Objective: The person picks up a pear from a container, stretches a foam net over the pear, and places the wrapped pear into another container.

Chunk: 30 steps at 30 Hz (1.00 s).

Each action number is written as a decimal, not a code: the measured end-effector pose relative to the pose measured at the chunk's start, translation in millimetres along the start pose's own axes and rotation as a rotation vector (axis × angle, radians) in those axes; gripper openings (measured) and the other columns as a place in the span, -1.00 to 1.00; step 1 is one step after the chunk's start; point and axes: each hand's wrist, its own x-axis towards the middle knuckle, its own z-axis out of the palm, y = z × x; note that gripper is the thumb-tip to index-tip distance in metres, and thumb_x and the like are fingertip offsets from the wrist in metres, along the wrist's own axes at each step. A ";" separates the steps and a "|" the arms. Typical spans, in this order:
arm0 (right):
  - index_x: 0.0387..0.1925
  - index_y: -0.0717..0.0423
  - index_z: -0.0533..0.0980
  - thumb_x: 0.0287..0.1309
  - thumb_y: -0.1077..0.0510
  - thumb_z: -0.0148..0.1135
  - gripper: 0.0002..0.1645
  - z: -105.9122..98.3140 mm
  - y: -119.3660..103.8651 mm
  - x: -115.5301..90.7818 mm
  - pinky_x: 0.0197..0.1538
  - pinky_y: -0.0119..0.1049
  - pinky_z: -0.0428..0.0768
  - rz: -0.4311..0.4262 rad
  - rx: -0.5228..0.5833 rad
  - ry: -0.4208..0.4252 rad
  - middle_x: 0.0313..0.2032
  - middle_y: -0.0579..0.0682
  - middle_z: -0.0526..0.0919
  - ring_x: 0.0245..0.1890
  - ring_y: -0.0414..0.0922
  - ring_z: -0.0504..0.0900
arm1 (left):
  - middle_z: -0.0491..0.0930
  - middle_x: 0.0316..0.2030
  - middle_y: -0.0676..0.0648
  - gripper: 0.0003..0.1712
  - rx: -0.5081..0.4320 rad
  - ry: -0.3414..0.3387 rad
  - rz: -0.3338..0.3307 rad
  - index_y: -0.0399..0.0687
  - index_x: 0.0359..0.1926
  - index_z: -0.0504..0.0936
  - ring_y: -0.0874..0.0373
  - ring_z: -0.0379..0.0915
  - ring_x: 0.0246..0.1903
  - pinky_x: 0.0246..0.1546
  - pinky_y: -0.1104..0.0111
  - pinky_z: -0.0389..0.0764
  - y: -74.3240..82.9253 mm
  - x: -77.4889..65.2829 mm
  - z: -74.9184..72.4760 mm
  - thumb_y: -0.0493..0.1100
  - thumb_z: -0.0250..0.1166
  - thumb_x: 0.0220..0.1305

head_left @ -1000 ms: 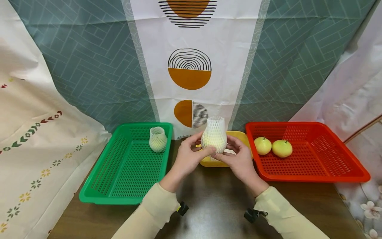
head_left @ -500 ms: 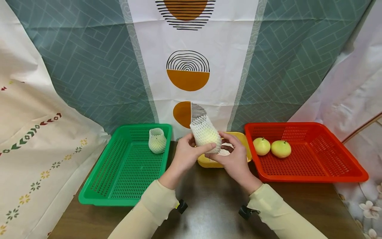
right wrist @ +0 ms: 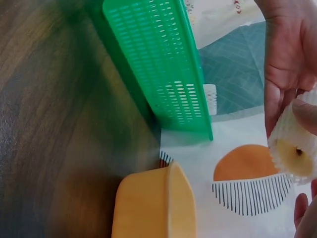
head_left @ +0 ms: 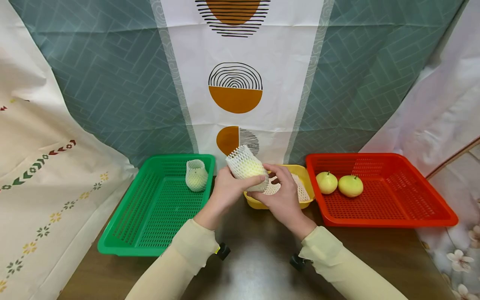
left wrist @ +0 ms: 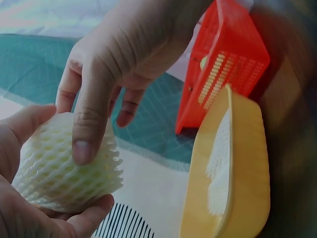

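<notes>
A pear (head_left: pixel 250 167) in a white foam net sleeve (head_left: pixel 237 159) is held up over the near left side of the yellow basket. Its sleeve tilts, with the free end pointing up and left. My left hand (head_left: pixel 227 186) grips the wrapped pear from the left, thumb across its near side. At the lower right end, my right hand (head_left: pixel 283 196) holds it between thumb and fingers. In the right wrist view, the pear's bare end (right wrist: pixel 293 154) with a dark spot shows through the sleeve's opening. Another sleeved pear (head_left: pixel 196 178) sits in the green basket (head_left: pixel 123 251).
On the right stands a red basket (head_left: pixel 390 223) with two bare pears (head_left: pixel 326 183) at its left side. Between the baskets, the yellow basket (head_left: pixel 308 203) holds white foam sleeves (head_left: pixel 301 189). All stand on a dark wooden table (head_left: pixel 258 266) before a hanging cloth (head_left: pixel 172 83).
Both hands have moved left and slightly down with the sleeved pear. Its sleeve has gone from upright to leaning left. More of the foam in the yellow basket now shows.
</notes>
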 end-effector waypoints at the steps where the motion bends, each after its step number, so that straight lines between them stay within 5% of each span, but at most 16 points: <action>1: 0.13 -0.33 0.41 -0.38 -0.15 0.58 -0.11 1.9 0.2 0.9 -0.18 -0.27 0.48 -0.001 -0.001 -0.015 0.01 -0.25 0.46 -0.13 -0.28 0.42 | 0.58 -0.12 0.08 -0.20 0.003 0.009 0.002 0.15 -0.04 0.45 0.14 0.53 -0.15 -0.20 0.32 0.60 -1.2 0.8 -2.9 0.26 0.55 -0.35; 9: 0.15 -0.33 0.39 -0.26 -0.19 0.50 -0.17 15.1 -1.2 6.3 -0.10 -0.16 0.50 0.021 0.081 -0.133 0.04 -0.32 0.47 -0.04 -0.20 0.45 | 0.60 -0.15 0.06 -0.28 0.055 0.058 0.035 0.11 -0.06 0.51 0.11 0.53 -0.19 -0.24 0.31 0.61 -3.9 6.0 -32.2 0.18 0.57 -0.31; 16: 0.06 -0.23 0.46 -0.05 -0.22 0.36 -0.40 39.3 -1.1 2.4 -0.03 -0.02 0.51 0.209 0.175 -0.204 -0.07 -0.24 0.54 -0.02 -0.03 0.49 | 0.57 -0.08 0.04 -0.17 0.072 0.112 0.011 0.08 0.03 0.47 0.10 0.51 -0.13 -0.15 0.33 0.60 -4.9 14.4 -66.3 0.27 0.52 -0.30; 22: -0.05 -0.29 0.56 0.00 -0.21 0.32 -0.57 66.2 0.0 -12.2 -0.02 -0.07 0.55 0.291 0.201 -0.363 -0.12 -0.22 0.59 -0.09 -0.06 0.53 | 0.55 -0.07 0.07 -0.16 0.067 0.176 -0.004 0.12 0.03 0.46 0.12 0.51 -0.11 -0.14 0.33 0.61 -14.3 18.5 -86.7 0.29 0.52 -0.32; 30: 0.09 -0.19 0.52 0.05 -0.20 0.28 -0.45 101.5 -4.9 -17.0 0.02 -0.08 0.53 0.273 0.175 -0.516 0.01 -0.08 0.52 -0.03 0.00 0.52 | 0.55 -0.04 0.00 -0.17 0.087 0.216 0.013 0.06 0.06 0.47 0.11 0.49 -0.10 -0.18 0.37 0.59 -22.3 25.2 -106.2 0.24 0.52 -0.28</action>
